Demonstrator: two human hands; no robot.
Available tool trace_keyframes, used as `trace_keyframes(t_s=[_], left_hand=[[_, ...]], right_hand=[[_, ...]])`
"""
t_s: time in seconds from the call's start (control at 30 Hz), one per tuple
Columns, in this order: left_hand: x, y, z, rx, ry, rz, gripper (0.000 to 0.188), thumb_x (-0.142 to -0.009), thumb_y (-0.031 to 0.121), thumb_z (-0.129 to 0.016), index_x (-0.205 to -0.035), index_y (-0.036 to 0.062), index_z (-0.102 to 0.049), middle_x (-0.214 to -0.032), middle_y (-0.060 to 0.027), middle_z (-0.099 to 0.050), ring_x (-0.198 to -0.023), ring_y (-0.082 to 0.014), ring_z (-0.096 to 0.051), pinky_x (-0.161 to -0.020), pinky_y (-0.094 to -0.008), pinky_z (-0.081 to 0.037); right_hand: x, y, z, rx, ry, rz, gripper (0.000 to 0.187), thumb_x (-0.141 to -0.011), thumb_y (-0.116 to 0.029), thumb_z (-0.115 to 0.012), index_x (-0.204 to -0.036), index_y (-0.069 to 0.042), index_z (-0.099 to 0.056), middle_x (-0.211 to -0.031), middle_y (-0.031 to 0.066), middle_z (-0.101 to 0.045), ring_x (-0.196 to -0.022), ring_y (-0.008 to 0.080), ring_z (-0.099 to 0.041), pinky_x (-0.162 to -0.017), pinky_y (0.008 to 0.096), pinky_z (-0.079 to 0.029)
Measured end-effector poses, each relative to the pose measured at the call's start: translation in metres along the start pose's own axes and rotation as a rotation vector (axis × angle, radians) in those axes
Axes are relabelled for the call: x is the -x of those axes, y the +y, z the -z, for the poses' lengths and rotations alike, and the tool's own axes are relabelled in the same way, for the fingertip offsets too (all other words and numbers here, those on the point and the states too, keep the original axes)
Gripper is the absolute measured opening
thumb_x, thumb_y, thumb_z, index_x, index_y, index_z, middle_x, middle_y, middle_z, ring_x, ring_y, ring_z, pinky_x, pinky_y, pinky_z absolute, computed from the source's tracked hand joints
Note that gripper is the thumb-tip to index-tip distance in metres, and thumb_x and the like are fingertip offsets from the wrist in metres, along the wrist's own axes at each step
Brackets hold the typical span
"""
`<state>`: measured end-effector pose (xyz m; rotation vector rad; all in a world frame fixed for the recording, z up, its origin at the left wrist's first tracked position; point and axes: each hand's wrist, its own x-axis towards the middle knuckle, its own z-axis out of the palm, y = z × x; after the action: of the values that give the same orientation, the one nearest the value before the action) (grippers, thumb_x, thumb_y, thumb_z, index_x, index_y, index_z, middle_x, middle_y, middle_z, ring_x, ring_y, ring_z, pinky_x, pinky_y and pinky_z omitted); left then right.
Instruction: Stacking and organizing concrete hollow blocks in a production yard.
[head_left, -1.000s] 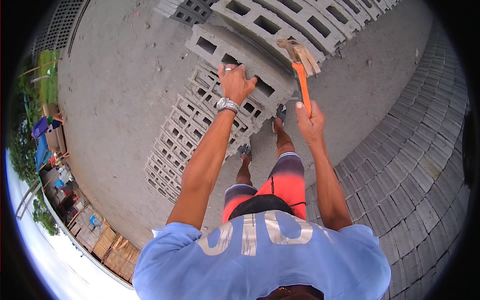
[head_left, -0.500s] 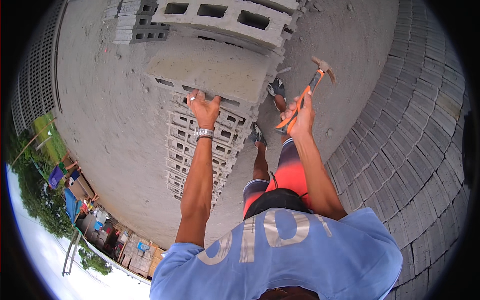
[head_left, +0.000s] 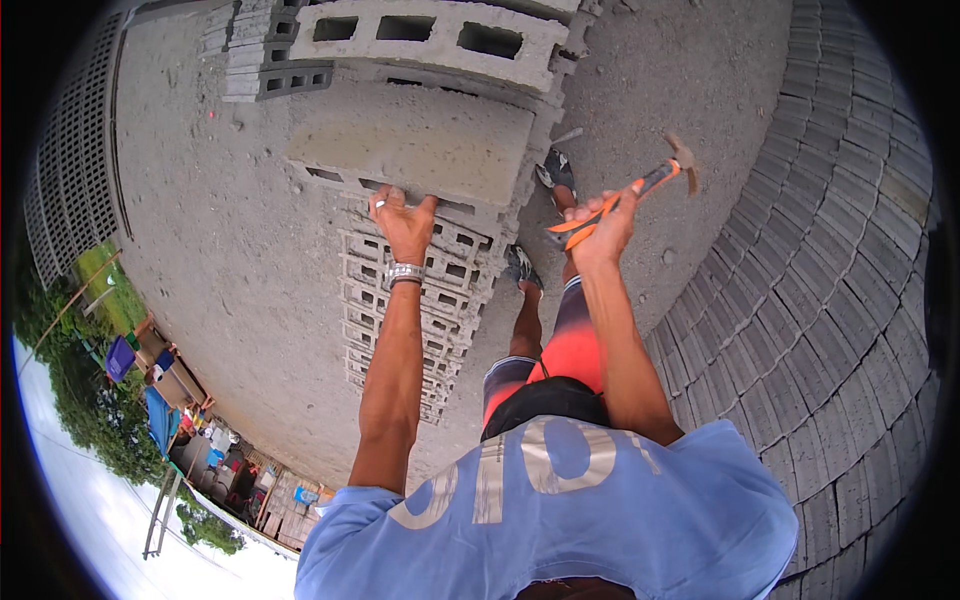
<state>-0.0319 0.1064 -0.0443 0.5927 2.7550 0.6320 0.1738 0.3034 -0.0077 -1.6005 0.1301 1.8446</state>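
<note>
My left hand (head_left: 402, 222), with a ring and a metal wristwatch, curls its fingers over the near edge of a grey concrete hollow block (head_left: 420, 145). Its fingertips reach the block's openings. That block lies on top of a stack of hollow blocks (head_left: 400, 310). To the right, my right hand (head_left: 607, 232) is closed round the orange and black handle of a claw hammer (head_left: 655, 180). The rusty hammer head points away to the right, over the ground and apart from the blocks.
More hollow blocks (head_left: 425, 35) rise just beyond, with another pile (head_left: 275, 75) at the far left. A long wall of stacked blocks (head_left: 800, 300) runs along the right. My feet (head_left: 555, 172) stand on gritty ground beside the stack. Sheltered clutter (head_left: 230, 460) lies at the lower left.
The hammer has swung to the right and tilted lower, its head turning outward with my right wrist. My left hand keeps its hold on the block's edge.
</note>
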Motion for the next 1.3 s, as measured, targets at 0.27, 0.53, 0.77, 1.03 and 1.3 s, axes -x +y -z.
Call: trace_keyframes(t_s=[0.27,0.53,0.77,1.03,1.3], left_hand=[[-0.006,0.002,0.003,-0.044,-0.034,0.043,0.052,-0.064,0.025,-0.081,-0.097,-0.0128,-0.067,-0.116,-0.0266,-0.060,-0.117,-0.0396,-0.048,-0.101,-0.0474,-0.040],[-0.008,0.016,0.003,-0.053,-0.021,0.032,0.051,-0.064,0.027,-0.081,-0.093,-0.0127,-0.067,-0.115,-0.0264,-0.060,-0.118,-0.0392,-0.047,-0.102,-0.0476,-0.039],[-0.011,-0.002,0.010,0.005,-0.032,0.059,0.047,-0.063,0.028,-0.080,-0.087,-0.0108,-0.068,-0.110,-0.0252,-0.062,-0.114,-0.0401,-0.049,-0.102,-0.0476,-0.037],[-0.057,0.072,0.027,-0.329,0.036,-0.163,0.049,-0.067,0.039,-0.073,-0.087,-0.0056,-0.072,-0.094,-0.0263,-0.069,-0.097,-0.0349,-0.064,-0.106,-0.0469,-0.032],[-0.103,0.120,0.023,-0.442,-0.097,-0.199,0.053,-0.072,0.048,-0.070,-0.098,0.0010,-0.073,-0.087,-0.0250,-0.069,-0.090,-0.0346,-0.066,-0.105,-0.0475,-0.032]], right_hand=[[-0.008,0.015,0.009,0.369,-0.140,-0.341,0.046,-0.099,-0.054,-0.049,-0.091,-0.009,-0.049,-0.063,0.0032,-0.046,-0.046,0.0187,-0.046,-0.048,0.0384,-0.043],[-0.004,0.035,-0.003,0.388,-0.210,-0.351,0.047,-0.098,-0.055,-0.051,-0.091,-0.009,-0.047,-0.062,0.0038,-0.046,-0.044,0.0184,-0.045,-0.046,0.0392,-0.042],[0.001,0.010,0.005,0.376,-0.189,-0.292,0.047,-0.098,-0.052,-0.054,-0.091,-0.007,-0.049,-0.059,0.0027,-0.047,-0.042,0.0149,-0.045,-0.043,0.0342,-0.041],[0.016,-0.063,-0.034,1.483,-0.473,0.853,0.034,-0.092,-0.032,-0.067,-0.088,0.000,-0.057,-0.073,0.0124,-0.060,-0.065,0.0265,-0.063,-0.060,0.0405,-0.049],[-0.048,-0.062,-0.195,1.667,-0.661,1.607,0.034,-0.083,-0.028,-0.073,-0.105,-0.003,-0.066,-0.092,0.0143,-0.063,-0.080,0.0345,-0.061,-0.072,0.0458,-0.047]])
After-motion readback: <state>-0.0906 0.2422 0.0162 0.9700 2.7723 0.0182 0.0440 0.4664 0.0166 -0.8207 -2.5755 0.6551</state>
